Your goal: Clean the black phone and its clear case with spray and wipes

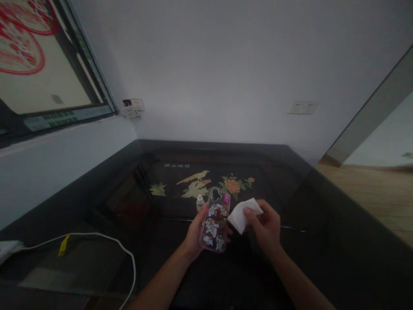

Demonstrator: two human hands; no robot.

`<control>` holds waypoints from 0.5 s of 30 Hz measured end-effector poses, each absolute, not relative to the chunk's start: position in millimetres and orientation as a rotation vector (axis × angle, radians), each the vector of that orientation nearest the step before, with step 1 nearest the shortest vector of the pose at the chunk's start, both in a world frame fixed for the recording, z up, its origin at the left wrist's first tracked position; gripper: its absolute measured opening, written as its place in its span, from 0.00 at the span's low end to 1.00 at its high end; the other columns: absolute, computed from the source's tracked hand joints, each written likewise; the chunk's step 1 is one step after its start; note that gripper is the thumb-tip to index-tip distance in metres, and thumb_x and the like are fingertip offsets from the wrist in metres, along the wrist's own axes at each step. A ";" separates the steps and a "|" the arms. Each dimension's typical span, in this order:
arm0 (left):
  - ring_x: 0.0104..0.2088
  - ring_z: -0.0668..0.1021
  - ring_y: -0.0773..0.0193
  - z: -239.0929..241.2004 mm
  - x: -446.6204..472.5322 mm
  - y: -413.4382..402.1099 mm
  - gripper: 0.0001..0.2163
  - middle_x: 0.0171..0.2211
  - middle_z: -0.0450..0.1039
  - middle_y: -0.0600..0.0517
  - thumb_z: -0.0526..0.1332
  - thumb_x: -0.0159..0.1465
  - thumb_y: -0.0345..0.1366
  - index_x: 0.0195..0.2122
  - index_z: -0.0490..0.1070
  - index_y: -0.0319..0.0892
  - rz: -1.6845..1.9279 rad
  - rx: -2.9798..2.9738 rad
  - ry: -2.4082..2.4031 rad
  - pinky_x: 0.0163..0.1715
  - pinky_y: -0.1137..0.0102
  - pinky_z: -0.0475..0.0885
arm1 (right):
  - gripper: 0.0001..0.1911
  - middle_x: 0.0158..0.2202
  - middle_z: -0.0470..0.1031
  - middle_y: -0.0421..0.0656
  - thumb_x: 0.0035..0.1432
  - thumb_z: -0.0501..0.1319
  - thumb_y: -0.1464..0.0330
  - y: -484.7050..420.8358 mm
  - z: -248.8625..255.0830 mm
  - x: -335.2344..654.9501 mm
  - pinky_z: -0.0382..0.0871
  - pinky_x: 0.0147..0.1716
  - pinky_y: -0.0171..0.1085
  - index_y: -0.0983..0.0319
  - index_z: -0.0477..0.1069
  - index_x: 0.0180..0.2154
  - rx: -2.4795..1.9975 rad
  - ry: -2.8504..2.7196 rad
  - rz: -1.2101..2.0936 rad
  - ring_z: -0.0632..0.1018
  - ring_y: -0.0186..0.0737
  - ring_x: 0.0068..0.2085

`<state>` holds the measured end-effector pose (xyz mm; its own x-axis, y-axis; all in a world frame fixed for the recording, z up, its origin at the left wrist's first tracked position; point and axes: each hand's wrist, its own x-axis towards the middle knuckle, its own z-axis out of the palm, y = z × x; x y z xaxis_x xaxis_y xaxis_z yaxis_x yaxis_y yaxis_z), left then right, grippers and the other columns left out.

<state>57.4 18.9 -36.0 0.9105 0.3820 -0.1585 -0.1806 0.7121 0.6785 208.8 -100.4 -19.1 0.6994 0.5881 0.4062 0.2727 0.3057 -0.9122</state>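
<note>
Head view: the left hand [194, 234] grips a clear phone case [212, 230] with cartoon figures, held above a black table [325, 245]; the right hand [268, 226] pinches a folded white tissue [239, 216] at the case's edge, contact unclear; the step seems to be bringing tissue to case; the next move likely calls for a steady left grip; four Chinese characters [177, 165] mark the table, 上 and 花 readable; the small bottle [200, 202] shows no legible label.
</note>
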 end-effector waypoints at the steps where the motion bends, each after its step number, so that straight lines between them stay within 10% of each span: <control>1: 0.37 0.83 0.52 -36.6 57.1 19.3 0.30 0.45 0.80 0.40 0.58 0.66 0.58 0.56 0.72 0.36 0.309 0.741 0.307 0.36 0.63 0.78 | 0.12 0.19 0.74 0.36 0.57 0.70 0.59 -97.9 -18.4 215.3 0.67 0.14 0.30 0.60 0.74 0.32 -1.297 -0.733 0.283 0.73 0.34 0.17; 15: 0.36 0.78 0.60 -5.1 24.7 4.1 0.25 0.41 0.76 0.48 0.58 0.66 0.58 0.54 0.72 0.44 0.312 1.704 0.681 0.36 0.69 0.72 | 0.21 0.36 0.81 0.42 0.49 0.74 0.56 -79.8 -45.3 263.3 0.79 0.28 0.34 0.61 0.76 0.40 -1.187 -0.282 0.464 0.81 0.39 0.33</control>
<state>24.7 4.1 -5.1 0.7918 0.5913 -0.1530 0.2700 -0.1141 0.9561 263.3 -79.8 -45.3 0.8722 0.4881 -0.0304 -0.1985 0.2966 -0.9342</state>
